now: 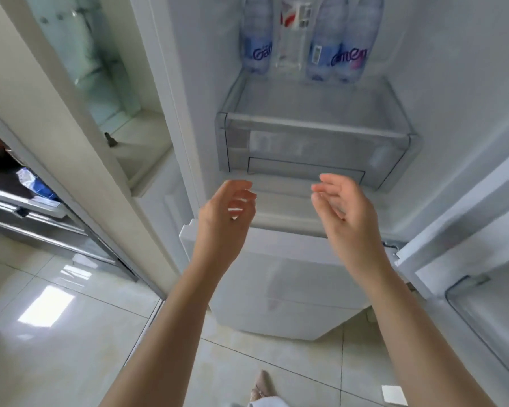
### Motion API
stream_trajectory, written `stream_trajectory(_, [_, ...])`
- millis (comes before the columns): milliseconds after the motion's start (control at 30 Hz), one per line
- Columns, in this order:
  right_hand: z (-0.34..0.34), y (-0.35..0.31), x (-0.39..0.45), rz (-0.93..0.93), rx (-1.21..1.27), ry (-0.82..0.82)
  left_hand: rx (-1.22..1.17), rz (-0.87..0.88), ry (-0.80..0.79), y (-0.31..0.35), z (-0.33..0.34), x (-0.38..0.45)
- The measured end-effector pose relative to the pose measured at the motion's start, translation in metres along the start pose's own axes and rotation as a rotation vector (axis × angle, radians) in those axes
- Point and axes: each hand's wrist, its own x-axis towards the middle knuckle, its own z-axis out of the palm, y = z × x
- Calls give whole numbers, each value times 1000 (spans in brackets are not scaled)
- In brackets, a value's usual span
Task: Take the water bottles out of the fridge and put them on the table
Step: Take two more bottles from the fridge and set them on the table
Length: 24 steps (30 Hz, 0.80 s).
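Note:
Several water bottles stand at the back of a glass fridge shelf (315, 124): a blue-labelled bottle (256, 39) on the left, a clear bottle with a red and white label (293, 33) beside it, and more blue-labelled bottles (344, 45) on the right. My left hand (227, 218) and my right hand (344, 212) are raised side by side below the shelf's front edge, both holding nothing, fingers loosely curled and apart. The bottles' tops are cut off by the frame.
A clear drawer (309, 160) sits under the shelf, with a white lower fridge compartment (276, 283) below it. The open fridge door (482, 259) with its door bin is at the right. A white wall edge (80, 160) stands at the left, over a glossy tiled floor (56, 333).

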Motion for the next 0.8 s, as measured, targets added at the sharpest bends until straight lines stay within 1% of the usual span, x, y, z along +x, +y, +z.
stream_trajectory(233, [3, -5, 89, -34, 39, 175, -52, 96, 37, 20, 31, 94])
stream_trajectory(367, [4, -6, 142, -93, 18, 248, -127, 93, 47, 27, 47, 154])
stream_trajectory(433, [4, -8, 170, -96, 6, 281, -151, 113, 72, 31, 56, 187])
stream_trajectory(600, [5, -9, 231, -73, -18, 362, -87, 102, 154, 39, 75, 251])
stream_trajectory(667, [5, -6, 254, -80, -27, 401, -102, 104, 189, 41, 85, 272])
stream_trajectory(800, [3, 2, 293, -67, 6, 434, -123, 82, 266, 32, 103, 315])
